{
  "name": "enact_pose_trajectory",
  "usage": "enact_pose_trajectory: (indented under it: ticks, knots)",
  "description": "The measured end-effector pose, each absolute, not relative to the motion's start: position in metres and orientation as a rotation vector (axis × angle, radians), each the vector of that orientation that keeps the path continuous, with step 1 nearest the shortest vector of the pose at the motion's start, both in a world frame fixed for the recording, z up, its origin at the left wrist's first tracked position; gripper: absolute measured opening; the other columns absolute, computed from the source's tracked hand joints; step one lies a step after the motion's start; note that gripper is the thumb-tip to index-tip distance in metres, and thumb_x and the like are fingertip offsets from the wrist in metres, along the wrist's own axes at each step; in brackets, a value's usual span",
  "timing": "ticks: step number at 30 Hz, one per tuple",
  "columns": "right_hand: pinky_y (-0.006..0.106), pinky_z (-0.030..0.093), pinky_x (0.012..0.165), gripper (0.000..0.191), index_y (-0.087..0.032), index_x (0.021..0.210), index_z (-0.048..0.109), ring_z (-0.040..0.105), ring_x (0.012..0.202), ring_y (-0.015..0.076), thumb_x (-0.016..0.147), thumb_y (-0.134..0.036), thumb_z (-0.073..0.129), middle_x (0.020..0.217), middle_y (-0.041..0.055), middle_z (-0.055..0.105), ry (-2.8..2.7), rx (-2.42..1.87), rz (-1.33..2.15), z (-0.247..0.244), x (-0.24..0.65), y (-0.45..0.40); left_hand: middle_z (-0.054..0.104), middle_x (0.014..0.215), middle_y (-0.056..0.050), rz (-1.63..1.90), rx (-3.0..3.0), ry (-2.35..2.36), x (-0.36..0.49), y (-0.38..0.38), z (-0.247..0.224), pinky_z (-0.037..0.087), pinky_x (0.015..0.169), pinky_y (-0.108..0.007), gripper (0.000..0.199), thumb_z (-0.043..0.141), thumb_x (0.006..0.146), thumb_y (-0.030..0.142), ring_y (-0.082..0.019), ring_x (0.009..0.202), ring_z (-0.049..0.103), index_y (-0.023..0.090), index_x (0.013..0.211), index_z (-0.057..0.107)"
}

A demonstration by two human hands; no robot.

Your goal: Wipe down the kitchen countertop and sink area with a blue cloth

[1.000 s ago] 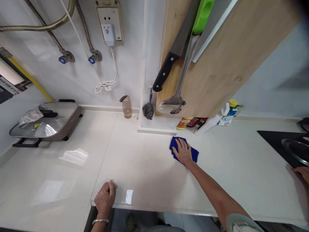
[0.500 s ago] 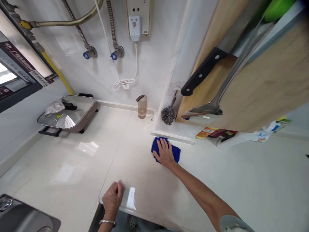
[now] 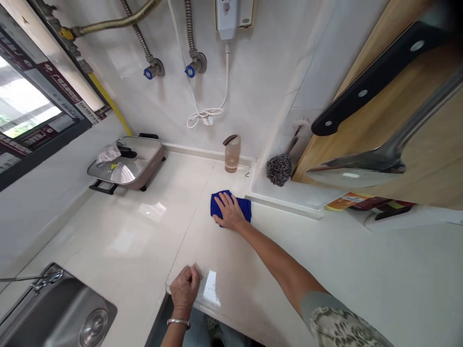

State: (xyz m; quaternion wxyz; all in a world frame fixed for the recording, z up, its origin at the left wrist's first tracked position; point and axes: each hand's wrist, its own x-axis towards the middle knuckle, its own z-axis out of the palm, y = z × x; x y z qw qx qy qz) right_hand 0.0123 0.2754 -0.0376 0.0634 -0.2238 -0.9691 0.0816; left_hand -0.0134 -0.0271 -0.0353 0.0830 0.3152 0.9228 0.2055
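Note:
My right hand (image 3: 229, 212) lies flat with fingers spread on a folded blue cloth (image 3: 245, 208), pressing it against the white countertop (image 3: 152, 241). The cloth sits just left of the corner of a low ledge. At the counter's front edge my left hand (image 3: 185, 285) rests closed in a fist, with nothing visible in it. Beyond the cloth, close to the wall, stands a brownish, see-through cup or jug (image 3: 232, 154).
An electric pan (image 3: 144, 166) with a glass lid stands at the back left. A steel sink (image 3: 61, 313) is at lower left. On the right hang a steel-wire scrubber (image 3: 279, 169), a black-handled knife (image 3: 361, 91) and a metal spatula (image 3: 390, 154) near wooden boards.
My right hand has slid the blue cloth leftward along the counter, away from the ledge's front. My left fist stays at the counter edge. The camera view has shifted.

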Motion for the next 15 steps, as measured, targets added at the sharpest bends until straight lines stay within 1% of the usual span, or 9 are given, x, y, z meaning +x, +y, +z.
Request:
enact_pose_trajectory:
  ticks: [3,7,15]
  knots:
    - [0.053,0.003,0.121,0.079,-0.013,0.156,0.025,0.016,0.150,0.0331,0.092,-0.057,0.041,0.164,0.0159,0.020,-2.906,-0.690,0.262,-0.041,0.005,0.281,0.070,0.069,-0.002,0.579,0.934,2.769,-0.013,-0.026,-0.034,0.034,0.061,-0.027,0.050,0.036,0.097,0.036,-0.012,0.062,0.058,0.023,0.059,0.067]
    - [0.054,0.004,0.121,0.078,-0.011,0.156,0.024,0.016,0.150,0.0340,0.094,-0.056,0.039,0.163,0.0171,0.021,-2.884,-0.703,0.273,-0.044,0.023,0.266,0.070,0.068,-0.003,0.572,0.922,2.783,-0.013,-0.026,-0.032,0.032,0.061,-0.027,0.049,0.037,0.097,0.036,-0.012,0.063,0.057,0.023,0.061,0.068]
    - [0.054,0.005,0.122,0.079,-0.013,0.157,0.022,0.013,0.151,0.0329,0.094,-0.056,0.043,0.164,0.0169,0.017,-2.866,-0.691,0.267,-0.041,0.106,0.168,0.069,0.069,-0.004,0.623,0.897,2.797,-0.010,-0.023,-0.029,0.027,0.061,-0.028,0.045,0.042,0.096,0.036,-0.014,0.065,0.056,0.022,0.063,0.069]
